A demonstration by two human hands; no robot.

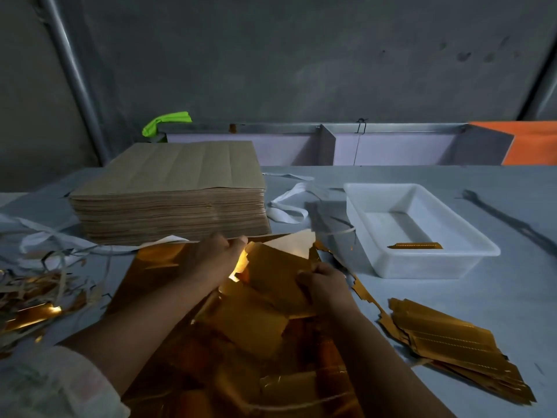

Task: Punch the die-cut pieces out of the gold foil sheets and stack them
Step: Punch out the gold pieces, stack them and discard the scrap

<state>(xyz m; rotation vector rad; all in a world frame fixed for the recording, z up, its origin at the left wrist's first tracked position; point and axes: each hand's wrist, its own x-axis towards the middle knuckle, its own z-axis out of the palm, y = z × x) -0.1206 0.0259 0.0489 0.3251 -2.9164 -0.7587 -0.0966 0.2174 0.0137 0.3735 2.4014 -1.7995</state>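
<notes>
The person stands at a grey table (pixel 497 297) with both arms reached out over a spread of gold. The left hand (pixel 211 257) is curled over the far-left edge of a gold foil sheet (pixel 277 276), gripping it beside the bright glare; the right hand (pixel 324 285) pinches the same sheet at its near-right edge, thumb on top; the sheet is lifted and tilted between them, its far corner raised. Under it lie more foil sheets (pixel 150 282), flat on the table and running beneath both forearms (how many, I can't make out in this dim light).

Just behind the left hand sits a tall pile of brown sheets (pixel 171 191), squared up, its near foot right at the edge of the foil; to the right of the right arm a stack of punched pieces (pixel 452 345) rests on the table, gold, fanned a little and ragged along the edges. A white tray (pixel 437 267) stands beyond that stack with one gold strip (pixel 416 245) lying in it; loose white straps (pixel 289 206) curl between the tray and the pile. At the far left a scrap heap (pixel 33 297) of thin trimmings lies tangled; a white sleeve (pixel 60 384) covers the left upper arm; a green cloth (pixel 167 123) lies on the rail behind the pile.
</notes>
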